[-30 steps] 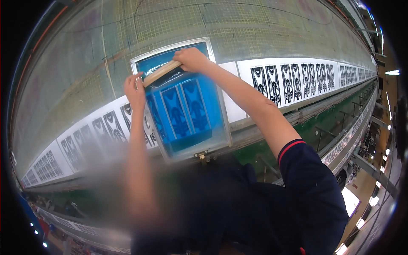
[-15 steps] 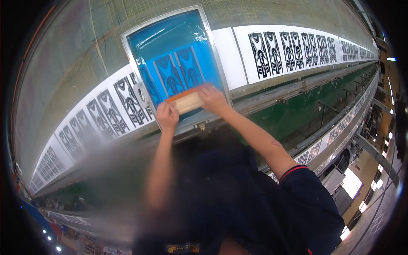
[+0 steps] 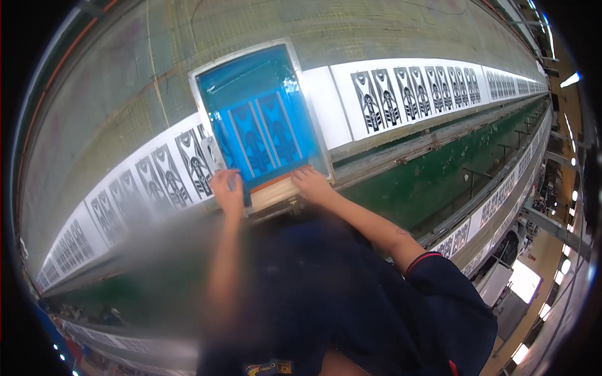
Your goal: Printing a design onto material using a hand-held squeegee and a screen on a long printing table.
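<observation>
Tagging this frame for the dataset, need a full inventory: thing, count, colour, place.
screen-printing frame: one, blue mesh in a pale metal frame, lying on the white strip at centre.
squeegee: one, pale wood with an orange edge, at the near end of the frame.
printed motifs: many, black on the white fabric strip, running left and right of the frame.
printing table: one long, grey-green top, curving across the view.
neighbouring table: one, with the same black-on-white prints, at right.
ceiling lights: several, bright, right rim.
left hand: at the squeegee's left end.
right hand: on the squeegee's right end.
</observation>
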{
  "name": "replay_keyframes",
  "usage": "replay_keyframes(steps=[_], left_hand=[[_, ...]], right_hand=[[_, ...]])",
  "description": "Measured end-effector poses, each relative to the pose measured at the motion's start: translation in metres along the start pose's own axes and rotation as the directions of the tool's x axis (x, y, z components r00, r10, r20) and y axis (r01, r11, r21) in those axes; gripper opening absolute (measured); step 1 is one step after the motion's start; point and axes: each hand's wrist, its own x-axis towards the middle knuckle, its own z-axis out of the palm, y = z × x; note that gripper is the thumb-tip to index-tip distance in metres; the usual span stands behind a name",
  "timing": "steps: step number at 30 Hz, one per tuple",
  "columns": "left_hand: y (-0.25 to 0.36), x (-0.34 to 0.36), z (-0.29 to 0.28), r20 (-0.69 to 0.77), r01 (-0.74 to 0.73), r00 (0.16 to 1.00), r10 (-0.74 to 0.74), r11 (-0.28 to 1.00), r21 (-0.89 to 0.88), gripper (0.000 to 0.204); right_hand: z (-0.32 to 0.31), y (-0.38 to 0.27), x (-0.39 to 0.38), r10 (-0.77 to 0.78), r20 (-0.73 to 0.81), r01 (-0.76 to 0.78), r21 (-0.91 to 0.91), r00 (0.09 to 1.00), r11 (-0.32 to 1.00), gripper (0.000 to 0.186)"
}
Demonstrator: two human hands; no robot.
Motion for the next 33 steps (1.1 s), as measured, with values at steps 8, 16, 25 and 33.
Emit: replay_keyframes(steps=[8,16,25,33], left_hand=[[-0.164,0.12,0.021,0.007,0.486,0.84,-0.542,0.747,-0.453,0.041],[-0.023,0.149,0.064,-0.062,0.455,0.808,-0.586,0.688,-0.565,0.027],[0.199,0.16,0.285,-0.101,0.45,0.823,-0.559,0.749,-0.486,0.028],[0.35,0.147,0.473,-0.101,0.482,0.81,-0.578,0.754,-0.447,0.034]], right_hand=[[0.015,-0.012,0.02,-0.011,0.162,0.027,-0.094,0.987,0.995,0.028],[-0.028,0.058,-0.018,-0.022,-0.026,0.023,0.057,0.999,0.998,0.054],[-0.141,0.312,-0.138,-0.126,-0.109,0.132,0.044,0.986,0.99,0.068],[-0.226,0.493,-0.229,-0.102,0.039,0.104,-0.044,0.994,0.994,0.06]])
